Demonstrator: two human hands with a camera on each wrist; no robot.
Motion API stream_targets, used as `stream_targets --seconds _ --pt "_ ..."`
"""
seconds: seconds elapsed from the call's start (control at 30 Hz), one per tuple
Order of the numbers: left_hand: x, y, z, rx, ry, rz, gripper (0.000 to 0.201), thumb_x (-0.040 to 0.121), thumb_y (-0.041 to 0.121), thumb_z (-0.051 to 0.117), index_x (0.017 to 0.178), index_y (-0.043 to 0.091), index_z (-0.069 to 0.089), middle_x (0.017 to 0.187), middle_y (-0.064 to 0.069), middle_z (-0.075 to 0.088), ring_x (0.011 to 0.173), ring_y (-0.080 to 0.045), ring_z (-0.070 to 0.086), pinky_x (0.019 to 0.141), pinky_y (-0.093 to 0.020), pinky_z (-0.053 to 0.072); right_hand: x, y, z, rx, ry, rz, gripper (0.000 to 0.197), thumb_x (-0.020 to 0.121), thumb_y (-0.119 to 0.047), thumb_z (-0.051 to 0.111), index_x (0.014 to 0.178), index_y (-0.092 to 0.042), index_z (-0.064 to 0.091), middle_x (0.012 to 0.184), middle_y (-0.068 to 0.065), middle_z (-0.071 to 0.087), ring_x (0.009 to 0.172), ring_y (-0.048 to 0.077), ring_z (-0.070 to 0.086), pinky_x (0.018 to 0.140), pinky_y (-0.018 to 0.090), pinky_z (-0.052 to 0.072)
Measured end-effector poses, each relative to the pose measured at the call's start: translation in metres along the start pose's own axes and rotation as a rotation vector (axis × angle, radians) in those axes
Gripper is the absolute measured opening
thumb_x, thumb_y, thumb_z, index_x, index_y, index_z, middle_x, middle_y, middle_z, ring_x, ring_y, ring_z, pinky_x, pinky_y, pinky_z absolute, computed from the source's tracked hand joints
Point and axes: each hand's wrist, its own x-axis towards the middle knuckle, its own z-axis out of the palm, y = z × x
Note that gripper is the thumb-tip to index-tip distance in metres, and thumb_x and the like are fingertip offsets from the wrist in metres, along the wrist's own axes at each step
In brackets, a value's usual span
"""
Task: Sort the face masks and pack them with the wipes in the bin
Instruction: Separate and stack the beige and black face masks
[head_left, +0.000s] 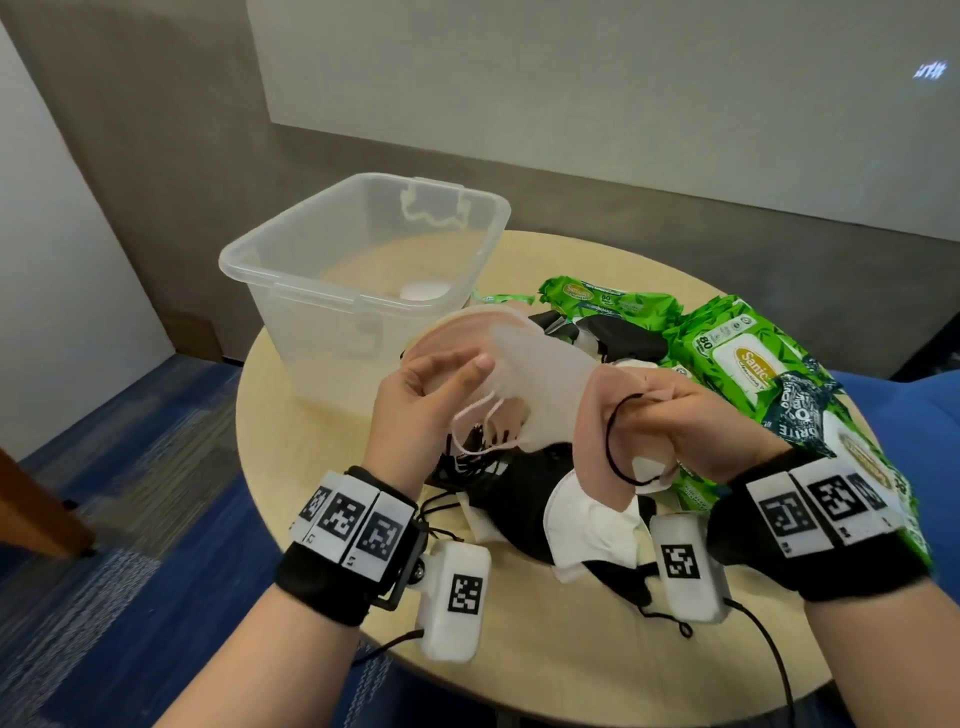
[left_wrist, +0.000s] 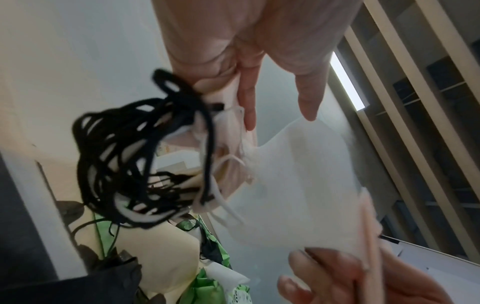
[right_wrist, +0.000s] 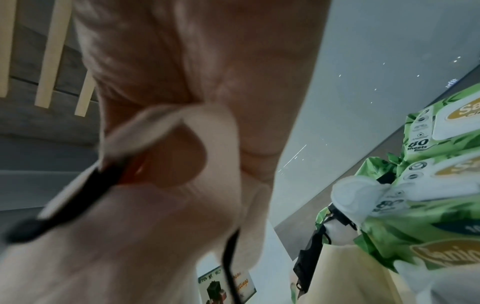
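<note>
Above the round table (head_left: 322, 441), both hands hold a bundle of pink face masks (head_left: 540, 374) between them. My left hand (head_left: 457, 374) pinches the left end of the bundle between thumb and fingers. My right hand (head_left: 649, 400) grips the other end in a fist, with a black ear loop (head_left: 613, 441) hanging from it. In the left wrist view, a pale mask (left_wrist: 298, 185) stretches away from the fingers (left_wrist: 248, 107) beside a tangle of black ear loops (left_wrist: 124, 164). The right wrist view is filled by my palm and a pink mask (right_wrist: 182, 216). The clear bin (head_left: 291, 270) stands at the back left.
Black masks (head_left: 519, 488) and white masks (head_left: 587, 525) lie heaped on the table under my hands. Several green wipes packs (head_left: 737, 364) lie at the right, and another (head_left: 608, 306) behind the heap. Something white (head_left: 423, 291) lies on the bin's floor.
</note>
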Motion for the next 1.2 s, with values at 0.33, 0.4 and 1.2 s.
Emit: stream_targets --seconds 0.33,0.4,1.2 --pt "-0.013 0.003 0.007 -0.077 -0.206 -0.006 0.032 0.059 0.013 0.081 0.087 0.005 0.069 0.081 -0.002 0.074 0.075 -0.012 0.07 0.062 -0.019 0.053 0.008 -0.008 0.003 -0.123 0.071 0.031 0.016 0.064 -0.008 0.05 0.077 -0.003 0.058 0.072 0.01 0.053 0.068 0.014 0.05 0.061 0.023 0.04" --pt "-0.012 0.003 0.01 -0.065 -0.129 -0.013 0.015 0.067 0.005 0.074 0.079 0.0 0.066 0.068 -0.001 0.072 0.061 -0.01 0.067 0.055 -0.018 0.052 0.009 -0.008 0.003 -0.158 0.138 0.004 0.019 0.067 -0.009 0.048 0.078 0.002 0.059 0.072 0.011 0.054 0.07 0.015 0.049 0.064 0.027 0.039" --pt "-0.003 -0.009 0.001 0.024 -0.023 0.104 0.037 0.059 0.017 0.073 0.083 0.035 0.051 0.094 -0.02 0.056 0.059 -0.035 0.053 0.048 -0.036 0.046 0.014 -0.003 -0.002 -0.207 0.592 -0.109 0.024 0.082 0.0 0.059 0.073 -0.021 0.053 0.072 0.001 0.053 0.069 0.016 0.049 0.063 0.03 0.041"
